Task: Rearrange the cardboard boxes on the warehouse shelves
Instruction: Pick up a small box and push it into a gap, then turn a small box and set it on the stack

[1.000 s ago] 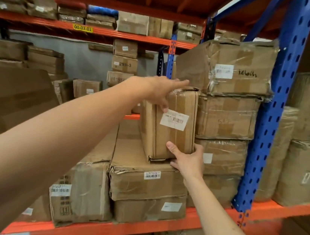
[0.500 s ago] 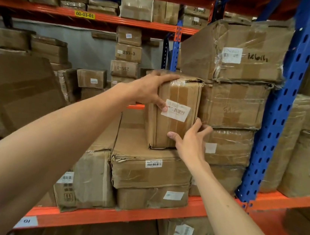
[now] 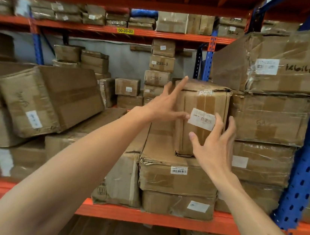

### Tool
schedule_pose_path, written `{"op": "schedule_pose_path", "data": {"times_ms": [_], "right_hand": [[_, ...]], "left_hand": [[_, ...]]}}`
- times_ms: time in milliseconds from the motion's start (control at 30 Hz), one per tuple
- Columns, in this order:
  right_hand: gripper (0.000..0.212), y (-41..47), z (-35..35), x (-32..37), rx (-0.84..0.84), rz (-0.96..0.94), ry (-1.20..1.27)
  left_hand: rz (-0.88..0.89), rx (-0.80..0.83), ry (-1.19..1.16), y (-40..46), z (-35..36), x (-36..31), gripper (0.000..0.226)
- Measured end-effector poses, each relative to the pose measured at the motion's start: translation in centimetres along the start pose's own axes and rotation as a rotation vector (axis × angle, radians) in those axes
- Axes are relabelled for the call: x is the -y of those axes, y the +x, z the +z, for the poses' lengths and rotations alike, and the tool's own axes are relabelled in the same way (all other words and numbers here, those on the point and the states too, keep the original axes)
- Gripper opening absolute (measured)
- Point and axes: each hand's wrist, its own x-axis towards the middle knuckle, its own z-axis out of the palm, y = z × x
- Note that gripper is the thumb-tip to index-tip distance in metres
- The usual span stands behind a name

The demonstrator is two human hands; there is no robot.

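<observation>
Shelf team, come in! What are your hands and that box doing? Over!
Both hands open: left hand, right hand, neither gripping. Upright box stands on flat box. Stacked boxes close alongside.

Place: a warehouse storeroom.
Racking: steel pallet shelving with orange beams (image 3: 146,218) and perforated blue uprights (image 3: 309,167).
Stock: taped brown cardboard boxes (image 3: 177,179) stacked on several shelf levels, many wrapped in clear film.
Labelling: white barcode stickers (image 3: 178,170) on the boxes, handwritten numbers such as "255-3", and a yellow location tag (image 3: 125,30) reading "00-03-01" on a beam.
</observation>
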Motion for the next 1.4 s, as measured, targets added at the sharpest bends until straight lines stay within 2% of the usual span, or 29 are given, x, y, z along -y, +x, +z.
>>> {"op": "schedule_pose_path", "data": {"times_ms": [100,200,367,467,567,733,800,900,1033,1200,1300,1400], "right_hand": [[0.08,0.5,0.3,2.9,-0.028,-0.106,0.099],[0.073,0.7,1.5,6.5,0.012,-0.182,0.258],[0.075,0.1,5.8,13.4,0.241,-0.246,0.495],[0.084,-0.4,9.0,17.5,0.417,-0.299,0.551],[0.093,-0.5,12.1,21.9,0.56,-0.322,0.559],[0.109,-3.4,17.8,28.2,0.781,-0.241,0.538],[0.117,-4.9,20.4,30.4,0.814,-0.259,0.472],[0.125,-5.2,22.6,33.6,0.729,-0.314,0.37],[0.12,-1.1,22.6,38.1,0.56,-0.449,0.252],[0.11,3.7,22.5,43.1,0.555,-0.677,-0.003],[0.107,5.8,22.8,44.2,0.645,-0.751,-0.149],[0.105,6.8,23.0,43.6,0.716,-0.754,-0.106]], "left_hand": [[-0.075,-0.059,-0.033,-2.2,-2.3,3.2,0.103],[-0.167,-0.135,-0.022,-5.7,-5.6,7.6,0.098],[-0.43,-0.248,0.098,-13.4,-11.8,16.1,0.103],[-0.622,-0.326,0.089,-18.3,-15.0,21.1,0.11],[-0.758,-0.307,0.053,-23.2,-17.3,25.7,0.119],[-0.67,-0.12,0.314,-27.0,-21.1,31.9,0.129],[-0.649,-0.072,0.319,-27.0,-22.9,33.9,0.134],[-0.635,0.036,0.249,-27.0,-23.1,36.0,0.146],[-0.622,0.179,0.112,-27.4,-19.7,36.8,0.157],[-0.482,0.056,0.002,-26.7,-16.1,36.3,0.157],[-0.538,-0.052,-0.096,-26.3,-13.9,35.7,0.157],[-0.556,-0.2,-0.238,-26.0,-12.6,35.4,0.148]]}}
